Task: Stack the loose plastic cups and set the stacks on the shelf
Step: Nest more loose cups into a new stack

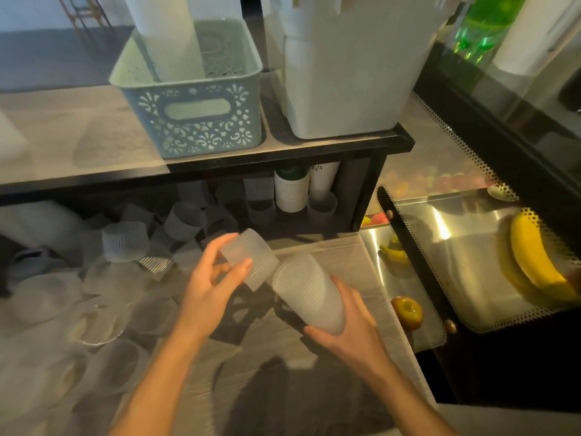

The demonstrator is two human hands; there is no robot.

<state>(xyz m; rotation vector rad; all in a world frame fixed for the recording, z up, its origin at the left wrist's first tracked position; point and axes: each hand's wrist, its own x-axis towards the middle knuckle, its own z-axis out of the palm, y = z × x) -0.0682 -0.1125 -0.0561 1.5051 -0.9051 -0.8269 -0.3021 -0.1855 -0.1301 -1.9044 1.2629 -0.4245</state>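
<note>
My left hand (210,278) grips a single ribbed frosted plastic cup (254,259), tilted with its mouth toward the lower right. My right hand (349,322) holds a short stack of frosted cups (309,294) from below, its open end pointing up-left, nearly touching the single cup. Several loose frosted cups (125,242) lie scattered on the wooden counter (345,256) to the left and under the black shelf (283,152). More cups and white cup stacks (290,190) stand at the back beneath the shelf.
A teal patterned basket (201,121) and a white bin (345,89) sit on top of the shelf. To the right is a glass display case (471,240) with bananas (534,256) and an apple (407,311) inside.
</note>
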